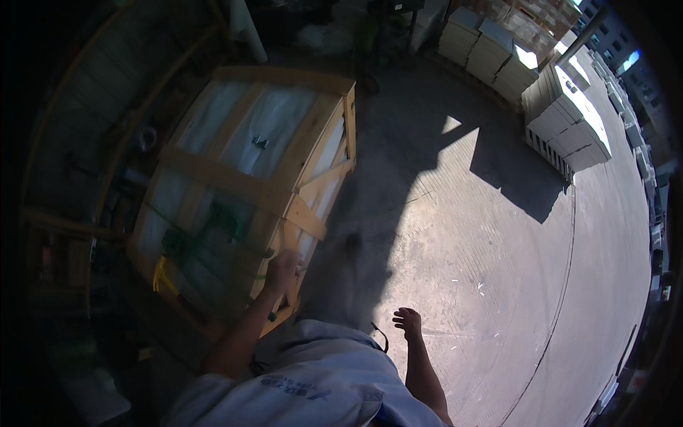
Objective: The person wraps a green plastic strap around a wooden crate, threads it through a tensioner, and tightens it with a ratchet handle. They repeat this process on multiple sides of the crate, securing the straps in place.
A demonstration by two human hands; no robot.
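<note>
At the near right edge of a large wooden crate (235,181) is my left hand (283,269), smeared by motion. I cannot make out whether its fingers hold anything or touch the slats. My right hand (408,320) hangs out to the right over the sunlit floor, fingers apart and nothing in it. On the crate's top, over cloudy plastic film (267,121) between the boards, lies a blurred green tool (226,222) whose kind is unclear. A yellow tool, perhaps a hammer (165,276), rests by the near left corner. A small metal piece (260,143) sits farther back on the film.
Stacks of pale boards or slabs (491,50) stand at the back right, and another stack (569,117) rests on a pallet. Dark wooden framing (117,160) lines the left. A seam (565,277) runs along the concrete floor (484,285), which has small scraps on it.
</note>
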